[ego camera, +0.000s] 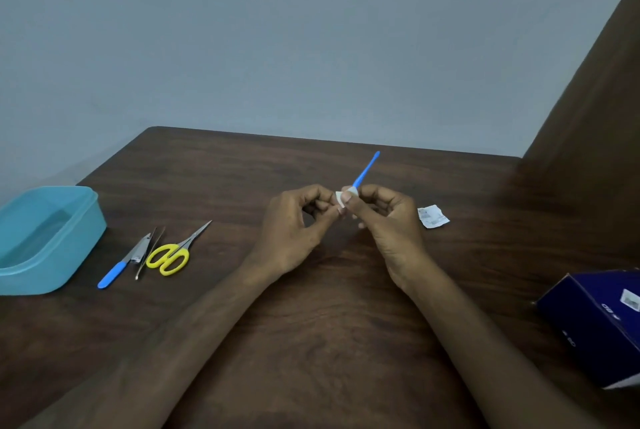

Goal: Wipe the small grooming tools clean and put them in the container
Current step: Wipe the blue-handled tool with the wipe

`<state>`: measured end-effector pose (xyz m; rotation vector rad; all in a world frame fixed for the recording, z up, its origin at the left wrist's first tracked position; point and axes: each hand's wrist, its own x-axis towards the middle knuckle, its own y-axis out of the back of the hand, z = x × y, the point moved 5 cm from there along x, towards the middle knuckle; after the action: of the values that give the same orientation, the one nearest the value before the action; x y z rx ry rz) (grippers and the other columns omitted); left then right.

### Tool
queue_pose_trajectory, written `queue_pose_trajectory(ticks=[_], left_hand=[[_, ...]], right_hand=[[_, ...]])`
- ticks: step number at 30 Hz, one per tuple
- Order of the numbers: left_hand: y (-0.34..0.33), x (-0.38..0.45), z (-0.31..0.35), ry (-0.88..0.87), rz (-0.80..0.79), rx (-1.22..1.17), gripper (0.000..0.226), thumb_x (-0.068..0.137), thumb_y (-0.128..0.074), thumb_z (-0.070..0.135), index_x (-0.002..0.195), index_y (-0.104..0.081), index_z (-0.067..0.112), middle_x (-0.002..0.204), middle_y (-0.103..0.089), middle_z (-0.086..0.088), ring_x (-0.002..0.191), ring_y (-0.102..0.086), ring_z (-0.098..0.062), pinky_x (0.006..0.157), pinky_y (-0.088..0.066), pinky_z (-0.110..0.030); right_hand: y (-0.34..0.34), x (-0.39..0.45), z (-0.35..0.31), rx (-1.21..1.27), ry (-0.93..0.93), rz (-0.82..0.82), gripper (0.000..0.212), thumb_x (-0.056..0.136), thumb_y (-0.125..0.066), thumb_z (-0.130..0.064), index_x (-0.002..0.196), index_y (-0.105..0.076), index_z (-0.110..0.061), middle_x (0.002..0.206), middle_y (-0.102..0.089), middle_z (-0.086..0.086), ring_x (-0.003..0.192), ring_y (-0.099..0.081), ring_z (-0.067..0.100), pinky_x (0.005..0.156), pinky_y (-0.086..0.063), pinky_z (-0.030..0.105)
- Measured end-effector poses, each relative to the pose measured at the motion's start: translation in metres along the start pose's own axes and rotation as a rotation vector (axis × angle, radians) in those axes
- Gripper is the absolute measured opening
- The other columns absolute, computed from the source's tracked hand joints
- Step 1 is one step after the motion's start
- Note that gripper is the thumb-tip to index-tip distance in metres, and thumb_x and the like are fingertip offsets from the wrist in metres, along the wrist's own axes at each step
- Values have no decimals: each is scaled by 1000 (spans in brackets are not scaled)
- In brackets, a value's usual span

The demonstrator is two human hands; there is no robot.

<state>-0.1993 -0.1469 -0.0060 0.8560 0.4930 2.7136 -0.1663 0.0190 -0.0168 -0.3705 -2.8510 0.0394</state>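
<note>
Head view: blue tool (365, 170) and white wipe (340, 198) between both hands' fingers (349, 201).

Blue-handled tool (365, 169) upright, teal container (52, 238) left

Two bare forearms reach into view from the near edge of the surface, uncovered from wrist to elbow with no sleeve showing. The left hand (294, 224) and right hand (388, 220) wear no gloves; short, unpainted nails show on the fingers (346, 199).
</note>
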Motion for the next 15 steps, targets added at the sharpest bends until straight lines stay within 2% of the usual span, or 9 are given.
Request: queue_pose_trajectory(ticks=[5,7,10,12,15], left_hand=[[-2,-3,2,-6,-6,24,5,93,-83,24,90,-79,25,79,-76,10,74,-71,-12,73,-56,-23],[0,-4,3,-30,19,80,7,91,-84,25,89,-78,26,78,-75,13,73,-71,-11,70,-56,-24],[1,-4,2,-34,40,104,10,90,-85,22,87,-76,27,78,-75,14,72,-71,-11,69,-57,-30],[1,-4,1,-23,28,96,10,90,-85,23,87,-76,28,78,-75,14,72,-71,-11,70,-59,-34],[0,-5,1,-16,0,119,8,91,-84,32,87,-77,30,80,-76,16,75,-72,-8,70,-60,-38]], right_hand=[[16,10,0,59,-15,192,23,90,-84,-34,88,-83,-11,71,-63,0,68,-52,12,67,-44,30],[18,10,5,55,-42,190,27,88,-86,-38,86,-83,-11,70,-61,2,68,-51,13,67,-44,32],[11,5,8,10,-73,127,23,85,-89,-36,87,-83,-13,77,-70,10,72,-56,15,71,-47,35],[11,7,6,-3,-55,152,21,85,-89,-34,88,-84,-14,80,-74,11,71,-59,14,72,-48,34],[24,12,3,98,-36,308,23,87,-87,-32,86,-82,-10,71,-66,1,64,-55,11,66,-48,29]])
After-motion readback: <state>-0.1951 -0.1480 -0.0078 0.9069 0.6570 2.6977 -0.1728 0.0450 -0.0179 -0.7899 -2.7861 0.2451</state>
